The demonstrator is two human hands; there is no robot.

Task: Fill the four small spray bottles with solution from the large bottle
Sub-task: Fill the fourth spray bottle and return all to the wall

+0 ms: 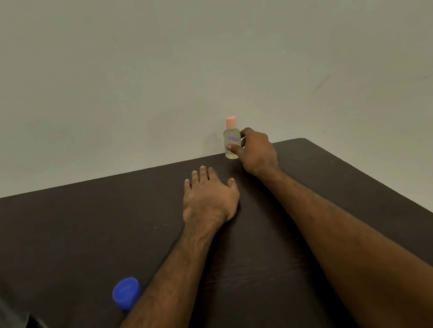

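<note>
Holding one small spray bottle upright at the far edge of the tabletop, my right grip pinches it low on the body, with the thumb across the front and the fingers curled round the far side. The bottle seems to stand on the surface rather than hang above it, close to the pale wall. My left grip lies flat on the tabletop just beside the right wrist, fingers straight and slightly spread, holding nothing.

As for progress, this bottle shows pale liquid well up its clear body and its pink cap is on, so I judge it filled and closed. The other three small bottles are out of view, so I cannot say whether they are filled or waiting. The large bottle stands at my near left, cut off by the frame edge. A loose blue cap lies on the tabletop between it and my left forearm. I take that cap to be the large bottle's own. If so, the bottle is open, which suggests more pouring is to come.
</note>
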